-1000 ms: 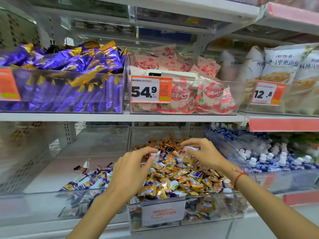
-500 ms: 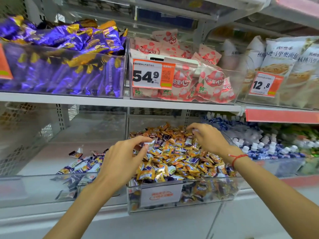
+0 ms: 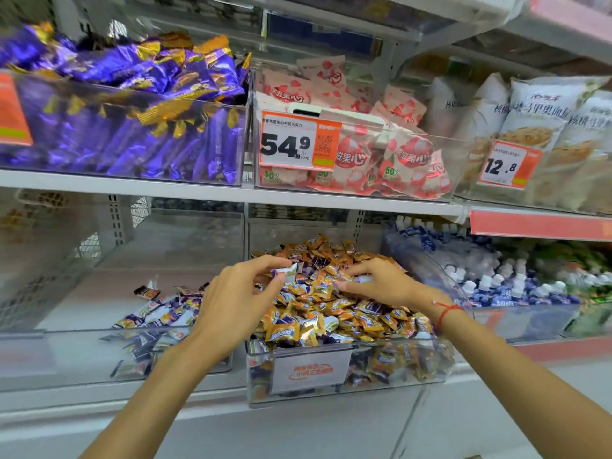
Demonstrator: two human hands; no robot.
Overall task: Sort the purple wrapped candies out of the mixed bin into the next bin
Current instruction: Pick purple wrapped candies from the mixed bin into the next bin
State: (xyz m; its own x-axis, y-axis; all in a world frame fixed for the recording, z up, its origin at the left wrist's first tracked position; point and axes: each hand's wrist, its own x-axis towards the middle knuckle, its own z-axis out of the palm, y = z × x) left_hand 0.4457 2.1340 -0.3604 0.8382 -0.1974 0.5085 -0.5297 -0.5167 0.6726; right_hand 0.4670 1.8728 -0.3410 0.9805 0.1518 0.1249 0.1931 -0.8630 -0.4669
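A clear mixed bin (image 3: 430, 366) on the lower shelf is heaped with orange and purple wrapped candies (image 3: 331, 313). My left hand (image 3: 238, 299) pinches a purple-and-white wrapped candy (image 3: 287, 272) between thumb and fingers above the heap's left side. My right hand (image 3: 381, 286) lies on the heap's upper right, fingers curled round a pale candy (image 3: 362, 278) that is mostly hidden. The clear bin to the left (image 3: 66, 356) holds a small pile of purple wrapped candies (image 3: 159, 319).
Above, a shelf edge (image 3: 198, 193) carries a bin of purple-and-gold bars (image 3: 132, 104) and a bin of pink packets (image 3: 381, 150) with a 54.9 price tag. Right of the mixed bin sits a bin of blue-and-white bottles (image 3: 496, 279). White snack bags (image 3: 546, 127) stand upper right.
The view has dropped and closed in on the bins. My right hand moved down and left across the heap towards my left hand. My left hand still pinches its candy.
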